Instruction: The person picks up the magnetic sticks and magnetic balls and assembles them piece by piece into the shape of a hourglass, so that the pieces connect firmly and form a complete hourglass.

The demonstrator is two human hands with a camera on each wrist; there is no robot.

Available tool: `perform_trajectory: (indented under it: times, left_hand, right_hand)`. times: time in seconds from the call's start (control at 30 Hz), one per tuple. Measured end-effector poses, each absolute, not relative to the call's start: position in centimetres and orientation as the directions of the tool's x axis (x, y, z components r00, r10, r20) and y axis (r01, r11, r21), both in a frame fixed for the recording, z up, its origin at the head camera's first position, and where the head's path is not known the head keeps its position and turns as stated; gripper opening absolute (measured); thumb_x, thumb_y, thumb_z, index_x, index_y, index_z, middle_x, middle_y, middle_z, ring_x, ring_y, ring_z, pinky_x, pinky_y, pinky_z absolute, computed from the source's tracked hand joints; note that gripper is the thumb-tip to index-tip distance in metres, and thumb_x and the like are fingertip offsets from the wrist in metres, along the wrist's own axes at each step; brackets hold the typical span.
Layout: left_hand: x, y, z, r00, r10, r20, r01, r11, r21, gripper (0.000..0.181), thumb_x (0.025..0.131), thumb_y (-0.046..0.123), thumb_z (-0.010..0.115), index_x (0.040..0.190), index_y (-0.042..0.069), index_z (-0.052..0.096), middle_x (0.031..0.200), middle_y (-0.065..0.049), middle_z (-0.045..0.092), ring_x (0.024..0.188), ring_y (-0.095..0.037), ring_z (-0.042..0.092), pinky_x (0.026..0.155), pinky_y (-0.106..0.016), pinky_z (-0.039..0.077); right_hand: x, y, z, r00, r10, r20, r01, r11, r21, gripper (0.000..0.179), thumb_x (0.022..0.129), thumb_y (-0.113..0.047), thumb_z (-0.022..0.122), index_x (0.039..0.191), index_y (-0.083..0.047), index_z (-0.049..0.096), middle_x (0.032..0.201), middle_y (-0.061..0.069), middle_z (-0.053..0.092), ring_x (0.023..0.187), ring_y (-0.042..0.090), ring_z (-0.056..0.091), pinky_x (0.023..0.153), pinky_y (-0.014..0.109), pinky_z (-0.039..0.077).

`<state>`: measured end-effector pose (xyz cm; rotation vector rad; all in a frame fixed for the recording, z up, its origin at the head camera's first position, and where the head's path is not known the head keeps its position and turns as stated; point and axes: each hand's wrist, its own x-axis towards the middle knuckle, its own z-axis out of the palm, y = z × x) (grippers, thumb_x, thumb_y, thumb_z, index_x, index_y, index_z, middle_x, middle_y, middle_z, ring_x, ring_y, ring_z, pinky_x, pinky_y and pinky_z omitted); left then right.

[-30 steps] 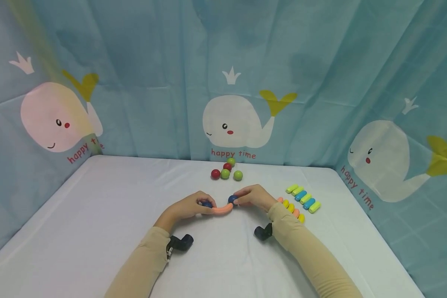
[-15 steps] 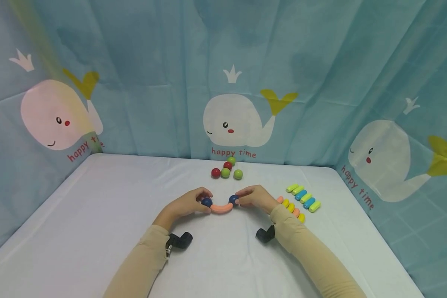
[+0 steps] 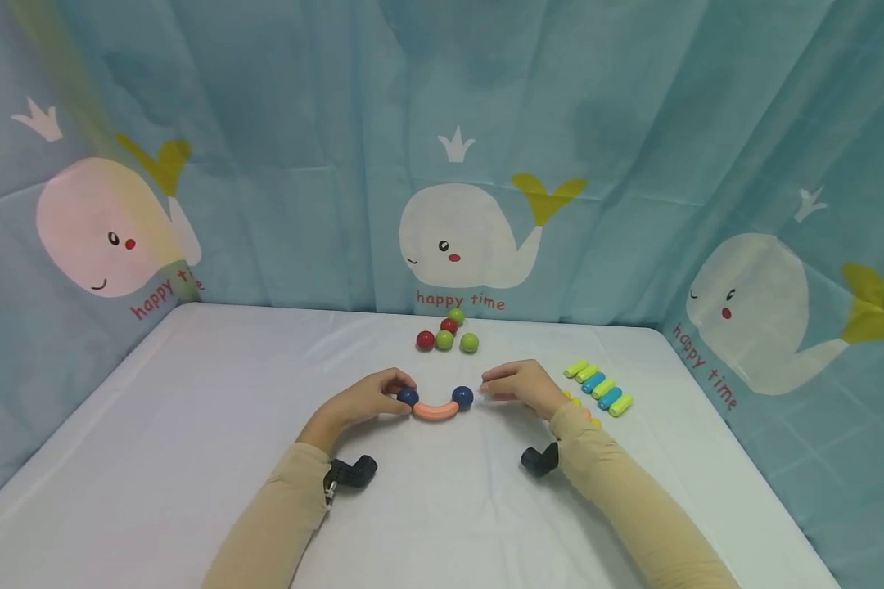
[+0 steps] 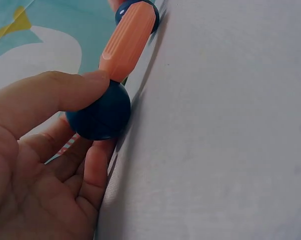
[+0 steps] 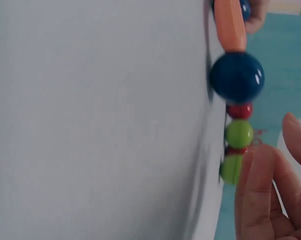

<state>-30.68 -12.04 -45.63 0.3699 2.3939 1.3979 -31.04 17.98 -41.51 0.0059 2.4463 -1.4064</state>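
On the white table a curved orange rod (image 3: 435,411) joins two dark blue balls, one at each end. My left hand (image 3: 365,400) holds the left blue ball (image 4: 104,112), its thumb on the near side and fingers behind. The rod's ridged side shows in the left wrist view. Just right of the right blue ball (image 3: 462,398), and apart from it, is my right hand (image 3: 523,386). Nothing is between its loosely bent fingers, and in the right wrist view a gap separates them from that blue ball (image 5: 237,77).
Red and green balls (image 3: 445,339) lie together at the table's back edge. On the right are rows of short yellow-green and blue rods (image 3: 604,388), with yellow and orange pieces partly hidden by the right wrist. A whale-print curtain (image 3: 280,204) hangs around the table.
My right hand has let go of the right blue ball and moved off to the right. The left hand stays at its ball, and the joined piece has hardly moved.
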Motion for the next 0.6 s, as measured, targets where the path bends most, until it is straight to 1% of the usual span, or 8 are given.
perform_trajectory:
  times: [0.1, 0.17, 0.27, 0.33, 0.4, 0.43, 0.53, 0.6]
  left_hand:
    - [-30.7, -12.0, -45.6, -0.908, 0.384, -0.166, 0.046, 0.487, 0.872, 0.04, 0.086, 0.016, 0.074, 0.122, 0.009, 0.06, 0.128, -0.012, 0.061, 0.123, -0.028, 0.054, 0.109, -0.05, 0.042]
    - [-30.6, -12.0, -45.5, -0.91, 0.378, -0.17, 0.043, 0.494, 0.868, 0.039, 0.086, 0.015, 0.074, 0.122, 0.009, 0.06, 0.128, -0.013, 0.061, 0.122, -0.028, 0.054, 0.109, -0.05, 0.042]
    - [-30.6, -12.1, -45.4, -0.914, 0.362, -0.182, 0.025, 0.498, 0.867, 0.039, 0.085, 0.014, 0.074, 0.121, 0.01, 0.061, 0.127, -0.012, 0.061, 0.121, -0.028, 0.054, 0.109, -0.05, 0.041]
    - [-30.6, -12.0, -45.3, -0.916, 0.355, -0.188, 0.019, 0.504, 0.863, 0.039, 0.084, 0.014, 0.074, 0.121, 0.011, 0.061, 0.127, -0.012, 0.061, 0.121, -0.027, 0.054, 0.108, -0.05, 0.041]
    - [-30.5, -12.0, -45.3, -0.918, 0.347, -0.194, 0.01, 0.507, 0.862, 0.039, 0.084, 0.015, 0.075, 0.121, 0.012, 0.061, 0.127, -0.011, 0.061, 0.121, -0.026, 0.054, 0.109, -0.051, 0.041]
    - [-30.5, -11.9, -45.3, -0.918, 0.346, -0.194, 0.011, 0.509, 0.861, 0.04, 0.084, 0.015, 0.075, 0.121, 0.012, 0.061, 0.127, -0.011, 0.061, 0.121, -0.026, 0.054, 0.109, -0.051, 0.041]
    - [-30.4, -11.8, -45.4, -0.919, 0.343, -0.193, 0.012, 0.515, 0.857, 0.04, 0.084, 0.016, 0.076, 0.121, 0.013, 0.062, 0.126, -0.01, 0.061, 0.12, -0.026, 0.054, 0.109, -0.052, 0.041]
    - [-30.4, -11.8, -45.3, -0.92, 0.341, -0.194, 0.011, 0.515, 0.857, 0.04, 0.084, 0.016, 0.076, 0.121, 0.013, 0.062, 0.126, -0.01, 0.061, 0.12, -0.026, 0.054, 0.109, -0.052, 0.041]
  right_hand:
    - [-30.9, 19.8, -41.0, -0.952, -0.125, -0.278, 0.177, 0.515, -0.839, 0.04, 0.086, -0.032, 0.076, 0.121, -0.013, 0.072, 0.119, 0.004, 0.073, 0.1, 0.015, 0.071, 0.085, 0.032, 0.054]
    - [-30.7, 21.0, -40.6, -0.948, -0.093, -0.305, 0.218, 0.508, -0.833, 0.046, 0.086, -0.038, 0.076, 0.125, -0.016, 0.069, 0.122, 0.003, 0.072, 0.102, 0.019, 0.071, 0.084, 0.034, 0.051]
    - [-30.3, 22.6, -40.1, -0.935, -0.044, -0.352, 0.289, 0.48, -0.828, 0.056, 0.082, -0.048, 0.077, 0.13, -0.022, 0.066, 0.13, 0.005, 0.067, 0.114, 0.022, 0.065, 0.076, 0.041, 0.054]
    - [-30.1, 23.5, -39.9, -0.935, -0.008, -0.356, 0.309, 0.478, -0.822, 0.059, 0.08, -0.051, 0.077, 0.131, -0.024, 0.065, 0.134, 0.004, 0.064, 0.121, 0.023, 0.059, 0.074, 0.041, 0.054]
    - [-30.0, 24.4, -39.8, -0.946, 0.001, -0.323, 0.282, 0.493, -0.823, 0.059, 0.082, -0.051, 0.075, 0.132, -0.021, 0.064, 0.138, 0.007, 0.06, 0.128, 0.025, 0.051, 0.081, 0.046, 0.057]
    - [-30.0, 24.7, -39.7, -0.954, 0.002, -0.301, 0.262, 0.498, -0.826, 0.059, 0.084, -0.05, 0.074, 0.133, -0.018, 0.064, 0.139, 0.008, 0.059, 0.131, 0.026, 0.049, 0.089, 0.047, 0.056]
    - [-29.8, 25.7, -39.8, -0.972, 0.0, -0.236, 0.2, 0.527, -0.826, 0.056, 0.089, -0.045, 0.071, 0.133, -0.011, 0.063, 0.141, 0.012, 0.059, 0.137, 0.032, 0.044, 0.113, 0.051, 0.04]
    - [-29.8, 26.3, -39.9, -0.977, 0.005, -0.212, 0.181, 0.536, -0.825, 0.053, 0.091, -0.041, 0.07, 0.132, -0.009, 0.063, 0.14, 0.013, 0.059, 0.139, 0.032, 0.042, 0.118, 0.054, 0.031]
